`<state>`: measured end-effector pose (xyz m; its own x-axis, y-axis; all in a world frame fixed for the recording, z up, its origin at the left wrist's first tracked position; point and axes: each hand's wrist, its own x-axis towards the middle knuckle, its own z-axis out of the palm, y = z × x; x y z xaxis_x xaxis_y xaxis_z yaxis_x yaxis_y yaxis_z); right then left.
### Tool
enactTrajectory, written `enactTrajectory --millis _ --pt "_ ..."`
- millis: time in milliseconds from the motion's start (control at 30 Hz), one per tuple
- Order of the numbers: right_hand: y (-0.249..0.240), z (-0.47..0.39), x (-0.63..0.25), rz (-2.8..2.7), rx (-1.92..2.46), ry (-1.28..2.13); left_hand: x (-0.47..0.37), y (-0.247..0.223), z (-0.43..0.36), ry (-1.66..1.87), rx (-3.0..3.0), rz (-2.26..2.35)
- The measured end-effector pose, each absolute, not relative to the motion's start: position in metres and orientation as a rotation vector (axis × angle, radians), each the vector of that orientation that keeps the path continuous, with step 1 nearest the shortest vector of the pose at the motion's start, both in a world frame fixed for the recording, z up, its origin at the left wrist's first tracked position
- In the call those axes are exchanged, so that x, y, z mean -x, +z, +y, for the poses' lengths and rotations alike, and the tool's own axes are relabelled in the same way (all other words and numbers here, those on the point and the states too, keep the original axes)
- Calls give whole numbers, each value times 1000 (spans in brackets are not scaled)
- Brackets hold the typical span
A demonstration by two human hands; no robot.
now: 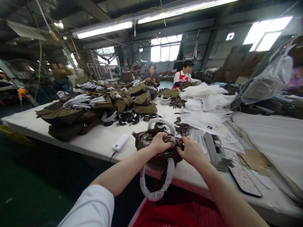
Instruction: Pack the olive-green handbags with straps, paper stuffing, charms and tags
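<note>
A dark olive bag lies at the table's front edge with its mouth open and a lining visible. One white-wrapped handle hangs over the edge, and the other stands up behind the bag. My left hand reaches into the opening, its fingers closed on the lining. My right hand is at the bag's right end, thumb and fingers pinching the rim by the zipper.
Left of the bag lies a white power bank. Piled olive bags cover the left. Right are a grey tape dispenser, white sheets and a phone. Two people are across the table.
</note>
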<state>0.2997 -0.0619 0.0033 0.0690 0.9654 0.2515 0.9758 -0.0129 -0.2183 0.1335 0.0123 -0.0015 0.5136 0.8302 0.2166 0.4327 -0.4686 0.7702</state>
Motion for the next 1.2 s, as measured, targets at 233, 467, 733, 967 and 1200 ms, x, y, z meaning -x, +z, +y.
enactTrajectory --millis 233,467,733,967,1200 --pt "1 -50 -300 -1832 2246 98 -125 3 13 891 -2298 740" --pt "-38 -35 -325 -1647 1773 617 -132 6 19 284 -2583 607" --pt "-24 -43 -320 -1733 1627 521 -141 9 11 65 -2383 646" --pt "-24 -56 -334 -1724 1638 491 -101 60 4 483 -2431 873" --pt "-2 -68 -311 -1725 1700 90 -85 28 9 -141 -2545 878"
